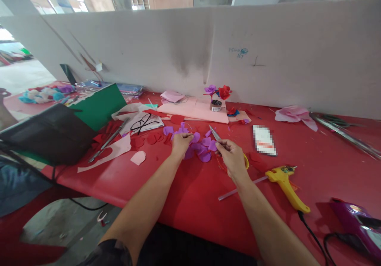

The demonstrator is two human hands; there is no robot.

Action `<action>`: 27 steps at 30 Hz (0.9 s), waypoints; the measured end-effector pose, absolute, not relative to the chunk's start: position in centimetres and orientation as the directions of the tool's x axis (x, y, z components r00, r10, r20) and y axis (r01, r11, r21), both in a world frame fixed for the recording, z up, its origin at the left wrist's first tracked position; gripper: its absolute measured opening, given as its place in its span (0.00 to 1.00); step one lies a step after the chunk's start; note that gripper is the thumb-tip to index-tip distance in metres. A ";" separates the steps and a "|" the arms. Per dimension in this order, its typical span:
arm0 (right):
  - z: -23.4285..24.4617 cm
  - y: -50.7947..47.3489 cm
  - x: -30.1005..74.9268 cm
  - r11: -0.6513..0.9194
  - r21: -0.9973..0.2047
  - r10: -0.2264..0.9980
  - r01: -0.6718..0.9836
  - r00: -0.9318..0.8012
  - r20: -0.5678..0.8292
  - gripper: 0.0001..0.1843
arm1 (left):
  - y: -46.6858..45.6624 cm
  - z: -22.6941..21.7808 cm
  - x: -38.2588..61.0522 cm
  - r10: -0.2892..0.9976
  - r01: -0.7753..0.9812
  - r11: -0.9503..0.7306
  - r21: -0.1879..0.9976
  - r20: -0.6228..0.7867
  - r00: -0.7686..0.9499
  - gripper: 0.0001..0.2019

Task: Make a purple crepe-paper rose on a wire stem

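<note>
Forearms (154,192): nearest. Left hand (182,144): pinching a purple petal (195,137). Right hand (231,155): fingers curled over yellow-handled scissors (214,133); whether gripping, cannot tell. Loose petals (204,154): purple, between the hands, on red table (190,202). Right: yellow glue gun (286,186). Far: red flower (224,92).

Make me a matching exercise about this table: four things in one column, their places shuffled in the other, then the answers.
Things:
1. glue gun
2. eyeglasses
3. purple petals
4. red flower

Places:
A. on white paper
B. beside the purple flower
C. right of the right hand
D. around the left hand

Pairs: 1-C, 2-A, 3-D, 4-B
</note>
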State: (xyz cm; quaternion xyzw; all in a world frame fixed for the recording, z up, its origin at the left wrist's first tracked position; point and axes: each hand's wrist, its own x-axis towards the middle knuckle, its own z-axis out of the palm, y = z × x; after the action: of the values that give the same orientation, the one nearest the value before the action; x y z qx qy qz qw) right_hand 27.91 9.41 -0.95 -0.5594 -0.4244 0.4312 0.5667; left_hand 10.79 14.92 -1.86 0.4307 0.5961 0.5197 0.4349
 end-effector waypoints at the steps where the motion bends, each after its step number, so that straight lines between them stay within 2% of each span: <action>1: -1.0 9.4 27.9 0.001 -1.000 0.964 -0.017 0.267 -0.004 0.17 | 15.0 -2.0 10.7 0.964 0.076 0.076 0.994 -0.054 -0.259 0.08; 4: -0.9 9.4 27.8 0.000 -1.000 0.965 -0.026 0.261 -0.007 0.17 | 14.6 -1.7 10.9 0.965 0.127 -0.010 0.992 0.043 -0.259 0.12; 6: -0.8 9.4 27.8 0.005 -1.000 0.968 -0.028 0.250 -0.003 0.17 | 14.0 -1.1 11.2 0.984 0.090 -0.041 0.995 0.055 -0.168 0.11; 9: -0.6 9.3 27.7 0.023 -0.999 0.974 -0.030 0.226 0.016 0.16 | 12.9 -0.1 12.0 0.990 -0.072 0.097 0.993 -0.089 0.112 0.11; 12: -0.5 9.1 27.7 0.068 -0.997 0.978 -0.042 0.201 0.058 0.15 | 12.1 0.7 12.5 0.956 -0.131 0.206 0.970 -0.171 0.240 0.11; 20: -0.8 9.3 27.6 0.109 -0.994 0.982 -0.022 0.160 0.104 0.15 | 11.6 1.5 12.9 0.948 -0.149 0.251 0.957 -0.211 0.239 0.06; 27: -0.8 9.2 27.5 0.146 -0.989 0.983 -0.014 0.114 0.144 0.16 | 11.3 1.4 13.1 0.960 -0.156 0.216 0.964 -0.181 0.212 0.03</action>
State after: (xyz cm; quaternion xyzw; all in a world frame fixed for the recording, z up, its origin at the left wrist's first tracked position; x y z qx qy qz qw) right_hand 27.55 9.20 -0.79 -0.4841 -0.5004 0.4389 0.5680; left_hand 13.05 11.35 1.44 0.4470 0.4497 0.4381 0.6372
